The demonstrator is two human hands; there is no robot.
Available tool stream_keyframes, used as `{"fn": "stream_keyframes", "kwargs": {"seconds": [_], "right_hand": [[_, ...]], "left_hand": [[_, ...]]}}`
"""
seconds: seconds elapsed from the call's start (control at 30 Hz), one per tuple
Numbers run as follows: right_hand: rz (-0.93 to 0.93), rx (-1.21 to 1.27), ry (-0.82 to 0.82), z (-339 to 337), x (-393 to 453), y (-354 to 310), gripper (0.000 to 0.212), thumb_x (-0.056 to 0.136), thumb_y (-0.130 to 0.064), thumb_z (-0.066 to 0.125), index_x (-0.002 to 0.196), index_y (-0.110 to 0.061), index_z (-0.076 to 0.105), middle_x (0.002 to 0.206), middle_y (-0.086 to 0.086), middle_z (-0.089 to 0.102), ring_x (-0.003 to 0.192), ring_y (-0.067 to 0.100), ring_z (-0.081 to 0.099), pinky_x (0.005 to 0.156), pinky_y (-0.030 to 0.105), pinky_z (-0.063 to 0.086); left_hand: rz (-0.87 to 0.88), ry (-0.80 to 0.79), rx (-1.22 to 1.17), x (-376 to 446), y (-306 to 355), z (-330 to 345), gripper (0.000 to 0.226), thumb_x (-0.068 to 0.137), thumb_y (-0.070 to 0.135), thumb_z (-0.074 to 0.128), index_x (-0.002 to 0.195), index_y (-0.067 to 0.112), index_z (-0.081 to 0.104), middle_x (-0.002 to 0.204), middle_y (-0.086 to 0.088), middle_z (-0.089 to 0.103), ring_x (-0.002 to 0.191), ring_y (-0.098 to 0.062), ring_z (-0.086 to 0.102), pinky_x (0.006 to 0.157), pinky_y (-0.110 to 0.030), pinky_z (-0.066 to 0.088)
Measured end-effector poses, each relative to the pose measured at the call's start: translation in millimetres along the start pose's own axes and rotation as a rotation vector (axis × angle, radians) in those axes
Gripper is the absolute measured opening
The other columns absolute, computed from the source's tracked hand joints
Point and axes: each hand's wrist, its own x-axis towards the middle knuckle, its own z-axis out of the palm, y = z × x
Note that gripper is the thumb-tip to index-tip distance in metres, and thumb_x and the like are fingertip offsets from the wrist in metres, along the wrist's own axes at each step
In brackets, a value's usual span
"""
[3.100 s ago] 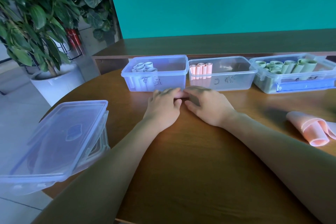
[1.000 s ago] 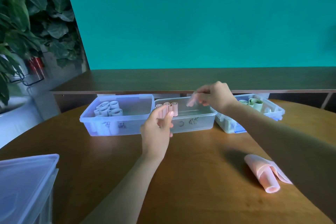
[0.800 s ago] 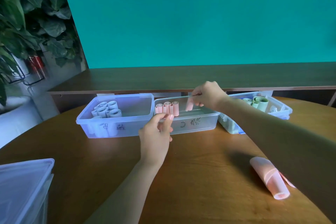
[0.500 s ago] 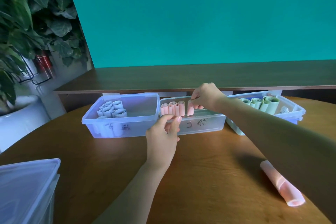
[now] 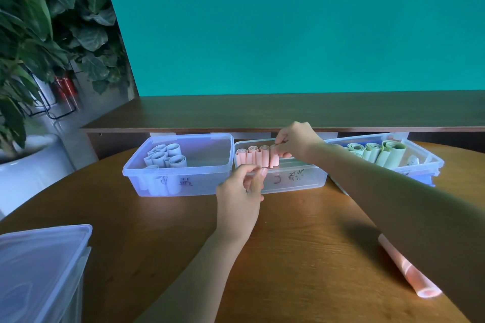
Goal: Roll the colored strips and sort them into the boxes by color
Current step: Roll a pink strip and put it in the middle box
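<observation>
Three clear boxes stand in a row at the table's far side. The left box (image 5: 181,176) holds several pale blue rolls (image 5: 168,157). In the middle box (image 5: 296,178) several pink rolls (image 5: 250,156) stand side by side. My right hand (image 5: 295,143) reaches into that box and pinches the top of the rightmost pink roll (image 5: 274,161). My left hand (image 5: 242,196) hovers in front of the middle box with fingers loosely curled, holding nothing. The right box (image 5: 422,165) contains several green rolls (image 5: 380,153). Loose pink strips (image 5: 409,274) lie on the table under my right forearm.
A stack of clear lidded boxes (image 5: 39,270) sits at the near left table edge. A dark wooden ledge (image 5: 288,110) runs behind the boxes below a teal wall. A potted plant (image 5: 31,65) in a white pot stands at the left.
My right hand carried a freshly rolled pink strip from the table over the middle box and lowered it beside the other pink rolls. My left hand lifted off the table and stayed before the box.
</observation>
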Motion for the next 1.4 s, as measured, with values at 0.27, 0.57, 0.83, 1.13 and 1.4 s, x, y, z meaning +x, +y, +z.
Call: {"fn": "stream_keyframes", "kwargs": {"seconds": [0.27,0.57,0.83,1.13,1.4], "right_hand": [[-0.011,-0.012,-0.003,0.8,1.5,6.0,0.025,0.088,-0.017,0.078,0.111,-0.008,0.075,0.106,0.006,0.074,0.088,0.017,0.072,0.081,0.022,0.056],[0.029,-0.002,0.008,1.4,-0.2,3.2,0.011,0.088,-0.014,0.079,0.095,-0.006,0.076,0.084,0.01,0.076,0.075,0.02,0.076,0.076,0.031,0.063],[0.023,-0.058,-0.018,-1.0,-0.6,-2.8,0.019,0.09,-0.018,0.076,0.106,-0.007,0.076,0.092,0.008,0.075,0.076,0.015,0.072,0.073,0.023,0.058],[0.035,-0.06,-0.032,-4.3,-4.4,-1.9,0.027,0.087,-0.032,0.079,0.098,-0.008,0.078,0.088,0.005,0.076,0.08,0.017,0.075,0.083,0.032,0.062],[0.047,-0.098,0.001,-19.5,-14.1,-2.8,0.024,0.087,-0.021,0.079,0.104,-0.005,0.077,0.098,0.009,0.076,0.09,0.021,0.073,0.089,0.033,0.059]], "left_hand": [[-0.001,-0.003,-0.005,0.3,-3.3,1.0,0.026,0.098,0.038,0.06,0.114,0.022,0.072,0.093,0.009,0.073,0.074,-0.004,0.069,0.056,-0.007,0.049],[0.013,-0.001,-0.001,0.6,-5.3,1.3,0.025,0.098,0.038,0.061,0.114,0.022,0.072,0.093,0.009,0.073,0.073,-0.006,0.069,0.057,-0.009,0.05],[0.017,0.003,-0.012,0.8,-6.0,1.3,0.026,0.098,0.04,0.06,0.113,0.022,0.072,0.092,0.01,0.073,0.073,-0.004,0.069,0.057,-0.01,0.051],[0.023,0.007,0.011,1.7,-8.9,2.9,0.025,0.098,0.039,0.061,0.113,0.022,0.072,0.095,0.009,0.073,0.077,-0.009,0.07,0.061,-0.011,0.054],[0.0,0.026,-0.038,-1.0,-1.6,-0.6,0.03,0.098,0.039,0.062,0.125,0.028,0.066,0.084,0.008,0.071,0.063,-0.004,0.068,0.051,-0.008,0.047]]}}
